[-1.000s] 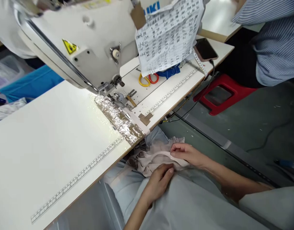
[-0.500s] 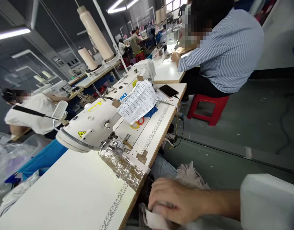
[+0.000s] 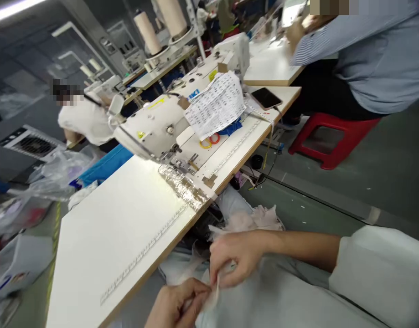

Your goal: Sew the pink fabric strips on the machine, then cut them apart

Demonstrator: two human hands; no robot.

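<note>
Below the table edge, low in the view, both my hands meet over my lap. My left hand (image 3: 182,304) pinches a thin, pale piece of fabric (image 3: 214,294) between thumb and fingers. From the right comes my right hand (image 3: 237,256), its fingertips closed on the same fabric's raised edge. Motion smears the fabric, and its lower end blends with the pale clothing (image 3: 291,291) on my lap. Behind my right hand lies a ruffled heap of pinkish cloth (image 3: 253,218). Above stands a white sewing machine (image 3: 151,123), with shiny tape (image 3: 183,187) across the table by its needle area.
A written sheet (image 3: 218,105) hangs on the machine, near red-and-yellow-handled scissors (image 3: 209,140). A phone (image 3: 266,98) lies on the white table (image 3: 120,237). A co-worker in a striped sleeve (image 3: 325,45) sits on a red stool (image 3: 332,141). Plastic bags (image 3: 62,166) are at left.
My left hand has come into view and meets my right at the fabric. My right hand has turned to a fingertip pinch. The view has shifted down and left.
</note>
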